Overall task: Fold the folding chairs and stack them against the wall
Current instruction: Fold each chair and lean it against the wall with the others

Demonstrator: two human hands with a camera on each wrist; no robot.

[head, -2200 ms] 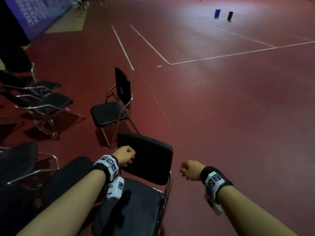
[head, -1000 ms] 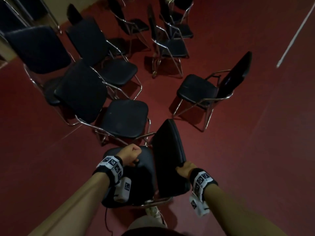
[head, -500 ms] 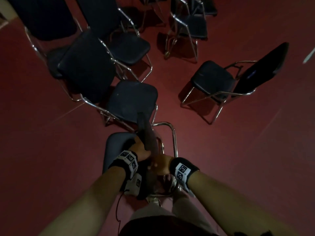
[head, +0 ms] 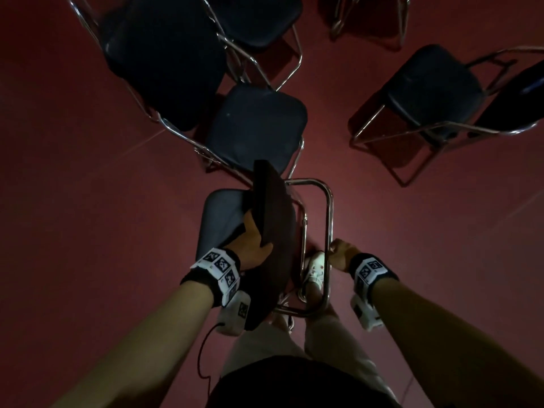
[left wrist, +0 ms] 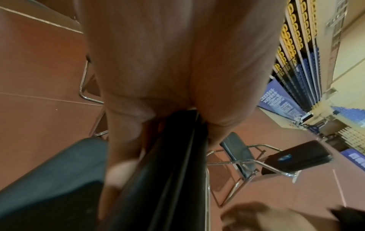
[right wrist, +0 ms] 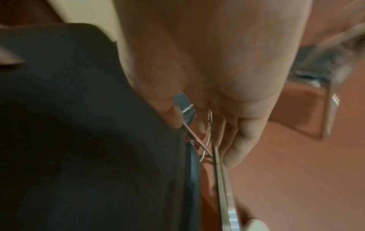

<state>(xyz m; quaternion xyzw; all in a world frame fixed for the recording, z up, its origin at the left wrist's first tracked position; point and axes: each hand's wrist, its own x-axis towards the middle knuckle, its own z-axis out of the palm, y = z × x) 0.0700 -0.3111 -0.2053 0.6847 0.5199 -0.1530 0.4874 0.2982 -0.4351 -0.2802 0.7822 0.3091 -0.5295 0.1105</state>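
Note:
A black folding chair stands partly folded right below me, its backrest pad (head: 273, 225) on edge beside the bluish seat (head: 220, 219). My left hand (head: 250, 245) grips the edge of the backrest; in the left wrist view, thumb and fingers (left wrist: 126, 140) clasp the black pad (left wrist: 173, 164). My right hand (head: 340, 254) is curled round the chrome frame tube (head: 328, 219) on the chair's right side. The right wrist view shows those fingers (right wrist: 237, 148) wrapped on the tube (right wrist: 223, 179).
Several unfolded chairs stand close ahead on the red floor: one (head: 256, 128) touching the held chair's far end, another (head: 164, 60) behind it, one (head: 432, 89) to the right. My white shoe (head: 316, 269) shows inside the frame loop. Bare floor lies left and right.
My right hand has left the backrest beside the left hand and taken the chrome tube further right. The left hand keeps its grip; the view has tilted further down.

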